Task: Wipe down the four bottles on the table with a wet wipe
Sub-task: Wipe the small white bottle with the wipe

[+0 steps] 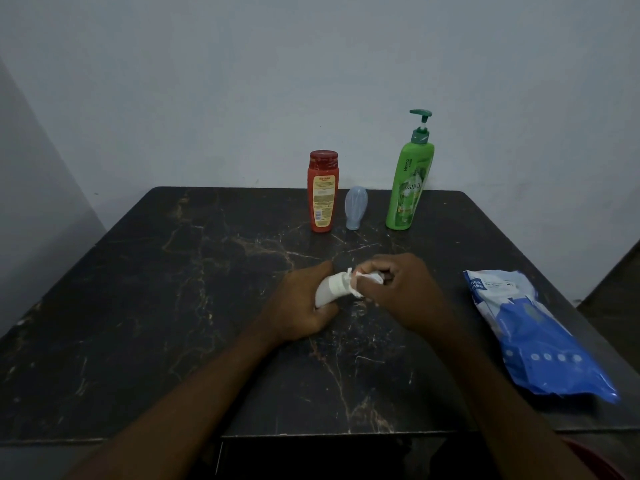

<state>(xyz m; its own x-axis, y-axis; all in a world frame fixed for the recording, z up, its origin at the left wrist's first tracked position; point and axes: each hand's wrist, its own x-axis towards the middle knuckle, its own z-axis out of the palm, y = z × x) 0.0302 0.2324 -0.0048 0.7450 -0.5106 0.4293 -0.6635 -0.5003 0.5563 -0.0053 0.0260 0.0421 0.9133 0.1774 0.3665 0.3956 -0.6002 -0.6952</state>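
Fingers of right hand (394,289) are pinched on wet wipe (356,285), which is pressed to the cap end of white bottle (329,289). Bottle is gripped by curled left hand (303,304) over table (173,306) centre, likely to be steadied for rubbing. Four bottles are counted: one held; red bottle (322,192), pale blue bottle (355,209) and green pump bottle (410,174) are stood far. One wipes pack (533,334) is laid near right.
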